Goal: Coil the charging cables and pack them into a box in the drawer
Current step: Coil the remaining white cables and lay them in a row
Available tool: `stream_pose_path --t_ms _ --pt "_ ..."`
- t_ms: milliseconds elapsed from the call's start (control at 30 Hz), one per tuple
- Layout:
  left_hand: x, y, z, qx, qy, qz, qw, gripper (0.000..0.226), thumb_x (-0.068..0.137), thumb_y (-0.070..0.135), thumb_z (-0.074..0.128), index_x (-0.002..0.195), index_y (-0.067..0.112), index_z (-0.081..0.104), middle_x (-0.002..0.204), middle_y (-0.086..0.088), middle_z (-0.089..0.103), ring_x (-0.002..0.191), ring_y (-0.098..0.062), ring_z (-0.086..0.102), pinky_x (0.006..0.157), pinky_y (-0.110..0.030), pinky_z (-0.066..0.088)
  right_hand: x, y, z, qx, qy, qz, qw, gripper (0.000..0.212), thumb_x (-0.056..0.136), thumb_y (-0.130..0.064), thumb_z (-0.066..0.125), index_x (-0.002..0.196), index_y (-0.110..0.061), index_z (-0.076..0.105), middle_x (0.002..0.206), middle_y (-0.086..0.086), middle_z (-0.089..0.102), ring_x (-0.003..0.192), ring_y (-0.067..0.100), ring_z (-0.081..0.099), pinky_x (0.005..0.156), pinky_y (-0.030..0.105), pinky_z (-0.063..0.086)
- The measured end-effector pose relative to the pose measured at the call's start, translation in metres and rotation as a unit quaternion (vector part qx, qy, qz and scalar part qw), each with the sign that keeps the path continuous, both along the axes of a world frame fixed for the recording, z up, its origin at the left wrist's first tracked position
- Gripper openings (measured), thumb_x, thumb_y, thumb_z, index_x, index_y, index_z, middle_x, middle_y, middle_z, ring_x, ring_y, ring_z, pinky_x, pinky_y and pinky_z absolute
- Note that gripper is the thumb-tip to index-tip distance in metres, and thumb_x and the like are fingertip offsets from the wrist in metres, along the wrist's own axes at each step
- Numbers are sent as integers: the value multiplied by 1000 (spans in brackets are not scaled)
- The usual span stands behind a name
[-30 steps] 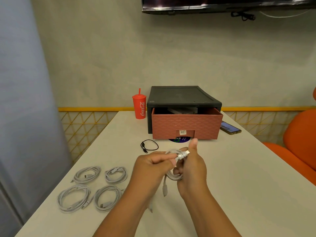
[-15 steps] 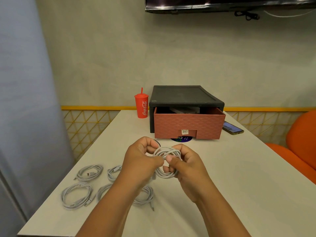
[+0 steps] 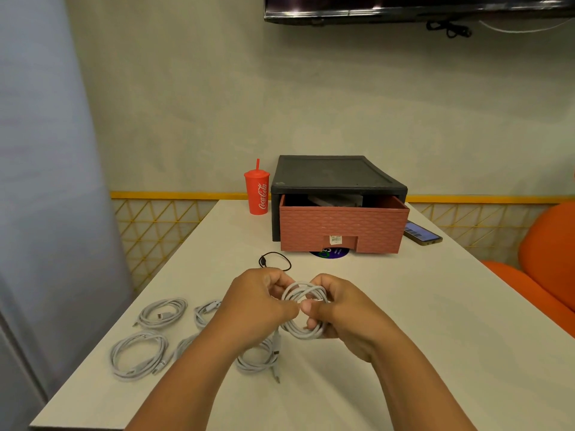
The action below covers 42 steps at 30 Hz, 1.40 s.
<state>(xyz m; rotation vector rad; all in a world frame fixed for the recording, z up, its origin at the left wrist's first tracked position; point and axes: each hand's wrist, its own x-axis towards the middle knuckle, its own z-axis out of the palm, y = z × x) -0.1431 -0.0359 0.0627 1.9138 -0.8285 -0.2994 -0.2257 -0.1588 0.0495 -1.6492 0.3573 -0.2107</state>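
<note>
Both left hand (image 3: 258, 306) and right hand (image 3: 345, 315) fingers (image 3: 311, 307) gripping white coil (image 3: 303, 332), spare coils (image 3: 138, 356), black cable (image 3: 275, 261) before drawer (image 3: 342, 228)

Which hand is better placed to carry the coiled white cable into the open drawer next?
Probably the right hand: its fingers curl around the white cable coil, and the open drawer stands ahead on its side. The left hand only pinches the coil's edge.
</note>
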Motion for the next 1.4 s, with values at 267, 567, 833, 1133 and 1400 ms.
stream_pose_path --t_ms 267,567,833,1133,1400 --pt "3 5 -1 45 -78 -137 986 18 89 17 50 88 35 52 77 -8 59 66 -14 49 63 -34 42 -10 -10 5 171 5 135 976 20 79 -12 68 97 -10 59 74 0 69 62 9 67 58 23 57" --pt "3 1 -9 23 -95 -82 992 21 88 14 51 83 34 50 65 8 53 55 -8 43 56 -27 38 -5 0 5 -37 -8 -2 999 11 88 -6 60 81 -12 53 64 -1 62 58 9 65 55 22 52" --pt "1 -1 -3 -40 -45 -62 996 13 74 18 61 78 30 64 70 5 59 62 -13 51 62 -35 46 -2 1 -3 101 4 5 995 16 85 2 58 88 -12 50 57 -4 61 48 6 58 48 20 46" --pt "3 12 4 12 253 -101 962 21 93 6 48 83 7 67 69 -5 62 59 -12 57 58 -21 50 2 3 -12 64 -79 -160 982 24 87 4 46 80 -16 59 48 -11 53 38 5 38 40 17 31" --pt "-5 6 -12 -117 454 -130 874 10 64 18 66 60 11 72 65 -3 61 54 -8 55 51 -19 48 13 13 -19 5 -139 -298 944 36 89 3 42 83 -26 63 75 -2 60 53 8 42 56 23 36"
